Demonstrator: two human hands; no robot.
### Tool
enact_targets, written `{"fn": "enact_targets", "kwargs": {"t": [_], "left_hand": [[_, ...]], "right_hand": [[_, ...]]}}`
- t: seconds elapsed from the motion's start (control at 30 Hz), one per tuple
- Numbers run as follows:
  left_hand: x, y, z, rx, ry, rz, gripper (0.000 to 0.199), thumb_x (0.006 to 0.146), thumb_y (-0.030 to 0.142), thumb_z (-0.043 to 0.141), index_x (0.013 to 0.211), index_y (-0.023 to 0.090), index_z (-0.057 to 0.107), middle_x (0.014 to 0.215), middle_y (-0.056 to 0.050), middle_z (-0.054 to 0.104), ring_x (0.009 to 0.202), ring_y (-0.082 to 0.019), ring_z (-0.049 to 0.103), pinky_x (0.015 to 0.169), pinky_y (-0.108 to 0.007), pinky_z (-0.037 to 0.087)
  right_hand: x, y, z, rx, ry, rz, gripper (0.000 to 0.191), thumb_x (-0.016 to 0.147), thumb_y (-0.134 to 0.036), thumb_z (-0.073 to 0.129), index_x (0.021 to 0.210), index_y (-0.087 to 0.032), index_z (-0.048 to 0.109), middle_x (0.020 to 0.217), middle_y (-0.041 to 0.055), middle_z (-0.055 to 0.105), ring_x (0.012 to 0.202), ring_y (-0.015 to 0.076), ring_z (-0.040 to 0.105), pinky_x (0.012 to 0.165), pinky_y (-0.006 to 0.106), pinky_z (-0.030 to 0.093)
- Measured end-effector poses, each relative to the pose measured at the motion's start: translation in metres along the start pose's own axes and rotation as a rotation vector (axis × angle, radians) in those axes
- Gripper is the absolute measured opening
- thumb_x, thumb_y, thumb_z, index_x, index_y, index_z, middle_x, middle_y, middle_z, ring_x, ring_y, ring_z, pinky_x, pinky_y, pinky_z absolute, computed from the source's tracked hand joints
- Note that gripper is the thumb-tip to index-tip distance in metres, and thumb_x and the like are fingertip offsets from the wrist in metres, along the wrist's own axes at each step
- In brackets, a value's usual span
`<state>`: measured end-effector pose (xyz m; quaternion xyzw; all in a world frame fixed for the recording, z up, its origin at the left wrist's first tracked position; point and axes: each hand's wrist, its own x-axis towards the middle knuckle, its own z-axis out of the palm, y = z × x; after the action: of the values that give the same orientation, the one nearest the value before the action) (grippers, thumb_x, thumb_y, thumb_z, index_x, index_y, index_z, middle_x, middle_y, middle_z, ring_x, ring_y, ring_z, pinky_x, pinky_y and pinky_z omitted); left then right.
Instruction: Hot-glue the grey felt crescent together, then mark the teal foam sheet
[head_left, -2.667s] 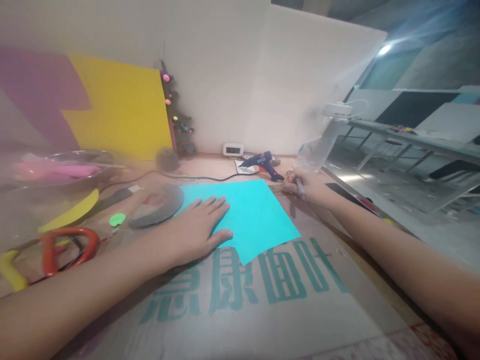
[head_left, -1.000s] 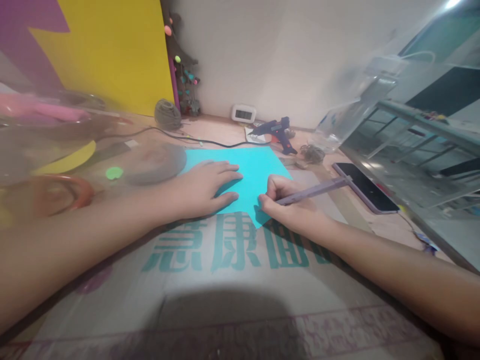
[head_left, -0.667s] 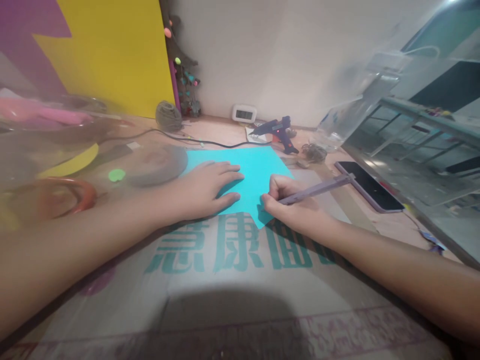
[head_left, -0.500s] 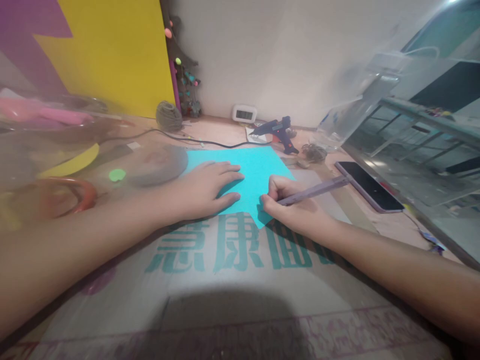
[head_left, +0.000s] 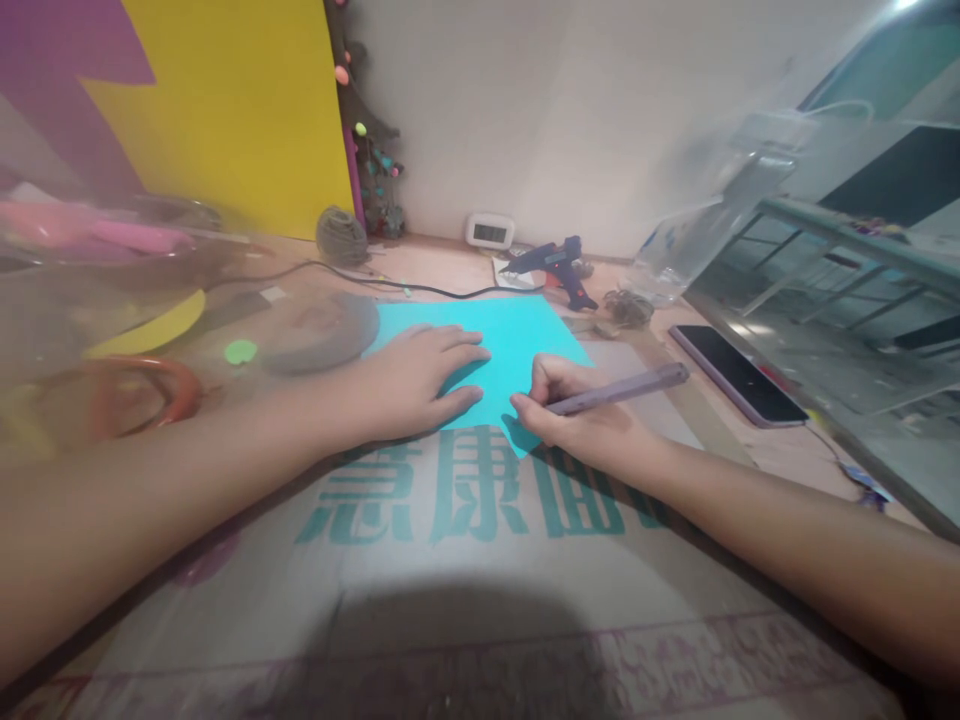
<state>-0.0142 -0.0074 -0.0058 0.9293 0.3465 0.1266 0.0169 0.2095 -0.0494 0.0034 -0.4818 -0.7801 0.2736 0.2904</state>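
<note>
A bright turquoise sheet of paper (head_left: 502, 325) lies on the printed table covering (head_left: 420, 570), its near edge cut unevenly with a corner pointing toward me. My left hand (head_left: 427, 380) rests flat on the left part of the sheet, fingers spread. Over the sheet's right side, my right hand (head_left: 574, 400) grips a greyish-purple pen (head_left: 622, 388), its back end slanting up to the right. The pen's tip is hidden by my fingers, so I cannot tell whether it touches the paper.
A dark blue glue gun (head_left: 555, 265) lies behind the paper near a small white digital clock (head_left: 490, 232). To the right sits a phone (head_left: 739, 375), with a clear plastic container (head_left: 690, 240) behind it. A twine ball (head_left: 341, 235) and an orange-red ring (head_left: 180, 390) are at left.
My right hand has shifted slightly left across the paper, and the pen's back end has swung left, away from the phone. My left hand stays flat on the sheet.
</note>
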Motion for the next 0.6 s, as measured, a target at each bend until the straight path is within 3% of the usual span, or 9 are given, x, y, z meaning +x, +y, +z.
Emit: {"fn": "enact_targets", "kwargs": {"t": [0.6], "left_hand": [[-0.0005, 0.0012, -0.0016, -0.007, -0.027, -0.012, 0.052, 0.097, 0.048, 0.037, 0.138, 0.018, 0.049, 0.15, -0.011, 0.044, 0.139, -0.027, 0.038, 0.115, -0.045, 0.027]], "right_hand": [[0.0002, -0.0055, -0.0044, 0.052, -0.065, 0.031, 0.027, 0.073, -0.018, 0.054, 0.058, -0.022, 0.032, 0.052, -0.0078, 0.032, 0.049, 0.0081, 0.031, 0.047, 0.023, 0.024]]}}
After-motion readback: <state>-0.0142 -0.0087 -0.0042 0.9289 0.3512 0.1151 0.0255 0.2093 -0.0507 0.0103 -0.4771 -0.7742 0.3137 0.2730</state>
